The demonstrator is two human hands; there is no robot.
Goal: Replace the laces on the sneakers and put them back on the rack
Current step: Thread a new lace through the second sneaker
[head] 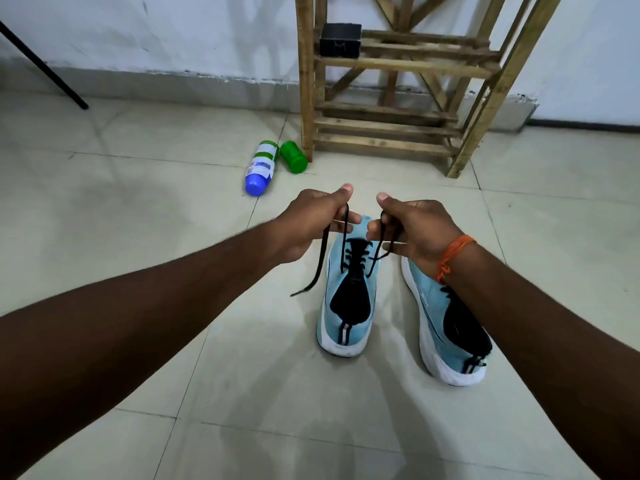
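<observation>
Two light blue sneakers with white soles stand on the tiled floor, heels toward me. The left sneaker (348,306) carries a black lace (320,261) threaded through its eyelets. My left hand (311,221) pinches one lace end above the toe, and that end's tail hangs down to the floor on the left. My right hand (415,228), with an orange thread on the wrist, pinches the other lace end. The right sneaker (446,327) lies partly under my right forearm; its lacing is mostly hidden. The wooden rack (388,126) stands behind the shoes.
A white bottle with a blue cap (261,168) and a green container (293,156) lie on the floor beside the rack's left leg. A black box (340,40) sits on a rack shelf. A black pole (45,69) slants down at the far left.
</observation>
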